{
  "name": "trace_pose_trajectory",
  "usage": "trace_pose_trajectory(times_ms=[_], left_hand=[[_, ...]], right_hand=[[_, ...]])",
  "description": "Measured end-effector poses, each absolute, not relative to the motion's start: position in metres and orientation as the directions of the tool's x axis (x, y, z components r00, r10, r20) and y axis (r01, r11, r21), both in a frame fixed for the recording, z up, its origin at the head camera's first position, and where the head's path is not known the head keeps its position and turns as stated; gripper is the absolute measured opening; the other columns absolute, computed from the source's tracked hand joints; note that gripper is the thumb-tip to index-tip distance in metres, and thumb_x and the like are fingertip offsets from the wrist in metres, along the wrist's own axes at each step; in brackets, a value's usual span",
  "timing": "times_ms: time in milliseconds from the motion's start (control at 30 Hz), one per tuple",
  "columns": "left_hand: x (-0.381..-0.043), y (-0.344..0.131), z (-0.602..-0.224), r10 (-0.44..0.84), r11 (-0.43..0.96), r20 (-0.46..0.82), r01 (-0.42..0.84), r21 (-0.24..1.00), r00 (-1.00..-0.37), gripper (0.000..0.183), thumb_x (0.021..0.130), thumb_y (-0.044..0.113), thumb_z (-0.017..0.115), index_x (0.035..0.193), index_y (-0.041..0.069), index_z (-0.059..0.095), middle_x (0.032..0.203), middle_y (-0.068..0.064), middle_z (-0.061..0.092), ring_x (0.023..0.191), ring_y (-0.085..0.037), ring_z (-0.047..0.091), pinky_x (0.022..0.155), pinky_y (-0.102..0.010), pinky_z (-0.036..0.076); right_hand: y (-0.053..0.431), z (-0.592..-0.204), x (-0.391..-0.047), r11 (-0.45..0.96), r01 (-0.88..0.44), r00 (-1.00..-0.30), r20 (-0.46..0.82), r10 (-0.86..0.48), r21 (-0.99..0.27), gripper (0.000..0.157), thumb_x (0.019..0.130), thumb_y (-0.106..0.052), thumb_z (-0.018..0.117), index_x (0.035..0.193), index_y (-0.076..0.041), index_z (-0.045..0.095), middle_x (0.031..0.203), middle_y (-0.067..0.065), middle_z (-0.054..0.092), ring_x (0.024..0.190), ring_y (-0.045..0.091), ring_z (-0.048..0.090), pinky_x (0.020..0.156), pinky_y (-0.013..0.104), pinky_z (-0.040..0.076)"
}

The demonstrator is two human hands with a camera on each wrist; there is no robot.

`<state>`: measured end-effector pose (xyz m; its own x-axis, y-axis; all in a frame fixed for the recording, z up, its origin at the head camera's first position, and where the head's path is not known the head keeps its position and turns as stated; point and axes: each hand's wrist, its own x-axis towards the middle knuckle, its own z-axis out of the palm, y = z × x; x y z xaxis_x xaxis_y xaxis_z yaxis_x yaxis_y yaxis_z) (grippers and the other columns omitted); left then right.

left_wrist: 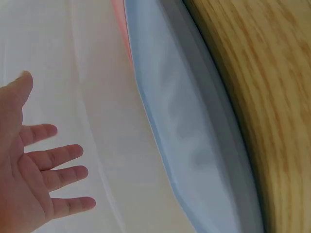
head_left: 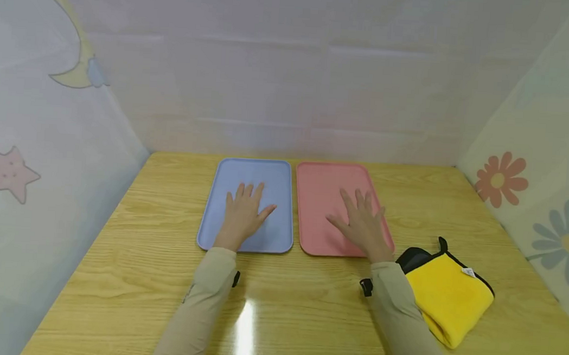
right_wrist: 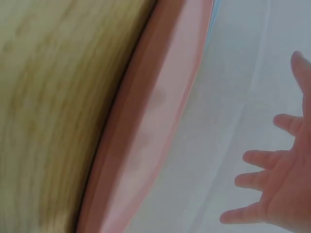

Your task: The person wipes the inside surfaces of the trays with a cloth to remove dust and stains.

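A blue tray [head_left: 277, 220] and a pink tray [head_left: 318, 190] lie side by side on the wooden table. Over the blue tray my left hand [head_left: 243, 214] hovers palm down, its fingers spread and holding nothing. My right hand [head_left: 361, 224] is held the same way above the pink tray, fingers also straight and apart. In the left wrist view a gap shows between the left hand [left_wrist: 34, 170] and the blue tray [left_wrist: 184, 121]. The right wrist view likewise shows the right hand [right_wrist: 282, 170] apart from the pink tray [right_wrist: 150, 111].
A folded yellow cloth [head_left: 448, 296] with black edging lies at the right, beside my right sleeve, partly over a dark object [head_left: 413, 257]. Pale fabric walls [head_left: 294, 91] with printed moon, star and flowers enclose the table [head_left: 136, 277] at the back and sides.
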<state>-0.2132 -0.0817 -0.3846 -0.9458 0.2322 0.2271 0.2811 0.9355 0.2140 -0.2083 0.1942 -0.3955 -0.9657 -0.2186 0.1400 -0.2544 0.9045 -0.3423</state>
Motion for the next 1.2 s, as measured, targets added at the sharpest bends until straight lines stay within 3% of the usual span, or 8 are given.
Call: trace_pose_trajectory(times_ms=[100,267,367,467,567,667,900,1200], left_hand=[[-0.213,-0.085,-0.386,0.232,0.933,0.324,0.305,0.194,-0.917,0.056,0.089,0.042,0.05,0.124,-0.001,0.047,0.115,-0.022,0.053,0.11,-0.037,0.045,0.085,-0.053,0.037],[-0.211,-0.092,-0.391,0.215,0.931,0.377,0.306,0.199,-0.901,0.042,0.087,0.031,0.057,0.105,-0.006,0.059,0.095,-0.021,0.061,0.087,-0.034,0.057,0.068,-0.045,0.047],[-0.206,-0.095,-0.395,0.196,0.931,0.369,0.291,0.222,-0.909,0.037,0.086,0.028,0.059,0.1,-0.006,0.061,0.089,-0.02,0.062,0.08,-0.034,0.059,0.061,-0.043,0.049],[-0.2,-0.097,-0.397,0.175,0.925,0.363,0.279,0.257,-0.915,0.034,0.085,0.026,0.06,0.099,-0.005,0.062,0.086,-0.019,0.063,0.076,-0.033,0.06,0.057,-0.041,0.049],[-0.193,-0.098,-0.398,0.149,0.917,0.352,0.262,0.301,-0.924,0.032,0.085,0.024,0.061,0.099,-0.004,0.062,0.086,-0.019,0.063,0.076,-0.033,0.06,0.058,-0.041,0.049],[-0.187,-0.101,-0.4,0.111,0.911,0.34,0.232,0.34,-0.934,0.031,0.085,0.024,0.061,0.099,-0.003,0.062,0.089,-0.018,0.063,0.08,-0.032,0.06,0.062,-0.041,0.049],[-0.176,-0.115,-0.401,-0.006,0.886,0.252,0.112,0.449,-0.968,0.033,0.087,0.024,0.058,0.107,-0.002,0.059,0.102,-0.018,0.061,0.094,-0.033,0.057,0.074,-0.042,0.047],[-0.175,-0.139,-0.406,-0.126,0.837,0.237,0.025,0.547,-0.963,0.035,0.087,0.02,0.058,0.108,-0.008,0.056,0.105,-0.025,0.056,0.098,-0.04,0.052,0.078,-0.047,0.043]], right_hand=[[0.195,-0.397,-0.207,0.892,-0.265,-0.961,0.174,-0.214,-0.366,0.072,0.086,-0.046,0.053,0.14,-0.007,0.026,0.142,0.026,0.011,0.129,0.044,0.001,0.091,0.067,-0.003],[0.194,-0.398,-0.203,0.905,-0.263,-0.956,0.213,-0.2,-0.334,0.057,0.086,-0.038,0.057,0.127,0.0,0.044,0.131,0.027,0.035,0.12,0.043,0.029,0.092,0.062,0.021],[0.194,-0.397,-0.198,0.904,-0.276,-0.951,0.23,-0.207,-0.328,0.046,0.086,-0.032,0.058,0.115,0.004,0.055,0.113,0.024,0.053,0.103,0.038,0.049,0.084,0.053,0.038],[0.197,-0.395,-0.189,0.902,-0.282,-0.948,0.238,-0.211,-0.328,0.04,0.086,-0.03,0.059,0.108,0.004,0.06,0.095,0.02,0.062,0.081,0.03,0.058,0.069,0.042,0.047],[0.2,-0.391,-0.178,0.906,-0.255,-0.957,0.224,-0.186,-0.337,0.039,0.086,-0.031,0.059,0.106,0.002,0.061,0.082,0.013,0.063,0.061,0.02,0.055,0.05,0.033,0.045],[0.202,-0.386,-0.165,0.916,-0.221,-0.965,0.208,-0.157,-0.336,0.039,0.086,-0.033,0.058,0.106,0.001,0.061,0.077,0.009,0.062,0.052,0.014,0.048,0.043,0.027,0.038],[0.203,-0.378,-0.14,0.91,-0.189,-0.973,0.198,-0.121,-0.369,0.038,0.087,-0.033,0.058,0.105,0.0,0.062,0.076,0.008,0.062,0.053,0.013,0.049,0.041,0.026,0.037],[0.205,-0.377,-0.129,0.901,-0.179,-0.973,0.207,-0.102,-0.396,0.037,0.087,-0.034,0.058,0.104,-0.002,0.062,0.076,0.007,0.063,0.056,0.015,0.053,0.041,0.026,0.037]])
